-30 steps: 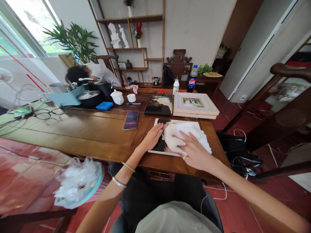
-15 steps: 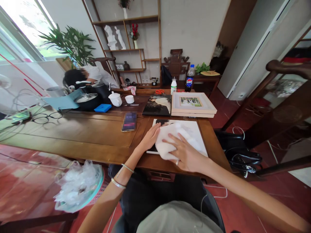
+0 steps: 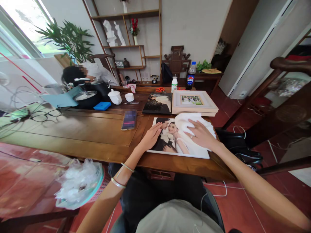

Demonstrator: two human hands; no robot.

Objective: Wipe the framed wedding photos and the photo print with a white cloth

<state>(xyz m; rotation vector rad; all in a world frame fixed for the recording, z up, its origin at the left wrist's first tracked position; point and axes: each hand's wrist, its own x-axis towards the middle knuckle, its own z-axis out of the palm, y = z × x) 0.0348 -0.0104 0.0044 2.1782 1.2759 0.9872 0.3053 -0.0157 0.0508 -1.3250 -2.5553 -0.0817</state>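
Note:
A wedding photo panel [image 3: 168,139] lies flat on the wooden table near its front edge. On the panel's left edge rests my left hand [image 3: 151,136], its fingers stretched out flat. My right hand [image 3: 202,135] presses a bunched white cloth [image 3: 182,121] onto the panel's right part, fingers somewhat spread over it. The cloth hides the panel's upper right corner and reaches past its right edge. The couple in the picture shows uncovered between my hands.
Behind the panel are a dark photo panel [image 3: 156,106] and a pale picture frame [image 3: 194,105]. A white bottle [image 3: 174,84], a cola bottle [image 3: 190,77] and orange scissors [image 3: 160,89] stand or lie farther back. A phone [image 3: 129,119] is left; a bag-lined basket [image 3: 97,189] sits below. Another person leans at the far left.
My right hand has slid the white cloth rightward and away from me across the panel, uncovering the pictured couple. My left hand stays at the left edge.

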